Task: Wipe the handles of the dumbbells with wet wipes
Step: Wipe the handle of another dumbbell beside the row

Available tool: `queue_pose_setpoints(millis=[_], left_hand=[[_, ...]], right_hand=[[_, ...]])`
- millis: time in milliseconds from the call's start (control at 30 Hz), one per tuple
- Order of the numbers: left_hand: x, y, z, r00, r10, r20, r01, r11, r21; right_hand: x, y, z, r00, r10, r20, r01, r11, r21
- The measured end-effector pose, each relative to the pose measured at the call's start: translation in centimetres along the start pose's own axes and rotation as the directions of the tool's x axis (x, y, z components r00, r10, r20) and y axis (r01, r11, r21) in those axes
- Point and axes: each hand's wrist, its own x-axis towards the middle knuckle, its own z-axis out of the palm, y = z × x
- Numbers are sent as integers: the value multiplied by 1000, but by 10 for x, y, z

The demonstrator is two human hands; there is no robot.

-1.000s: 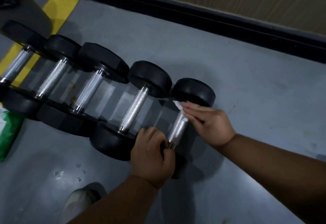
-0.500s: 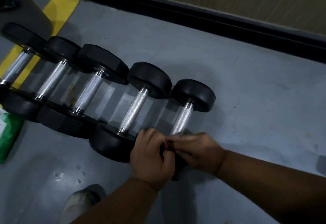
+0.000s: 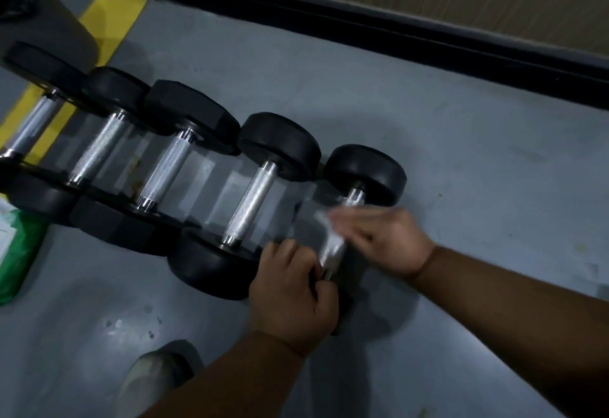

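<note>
Five dumbbells (image 3: 280, 180) lie in a row on the grey floor (image 3: 461, 160). The left hand (image 3: 293, 289) grips the rightmost dumbbell's near end; the blurred right hand (image 3: 385, 236) presses a white wipe (image 3: 329, 229) onto its handle (image 3: 333, 249).

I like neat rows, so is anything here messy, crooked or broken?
Nothing looks broken. The dumbbells lie side by side in a tidy row. The only untidy bits are a brownish stain on the floor between two handles, and small pale spots near the shoe.
</note>
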Motion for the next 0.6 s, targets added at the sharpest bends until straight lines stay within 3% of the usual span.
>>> queue_pose_setpoints(millis=[67,100,233,300,367,467,533,600], left_hand=[[-4,5,3,1000,27,4,-27,999,42],[-5,8,4,999,48,12,-48,997,64],[-10,19,10,994,91,60,-98,988,117],[-12,24,13,992,108,71,-116,984,133],[-14,27,15,991,112,72,-121,981,150],[-15,31,16,992,103,72,-113,982,151],[-14,34,14,988,108,107,-124,980,155],[-9,30,8,989,56,140,-77,986,148]], right_hand=[[5,9,-5,973,163,-163,-162,987,20],[2,5,-3,965,190,-180,-186,982,43],[-33,-24,10,993,-21,118,2,987,158],[-34,-18,5,984,-50,172,18,983,184],[-25,-8,-4,998,29,62,-34,996,82],[-22,2,-13,965,215,-151,-206,976,71],[-28,-10,-7,965,232,-125,-221,971,93],[-38,-27,1,993,117,-13,-114,982,150]])
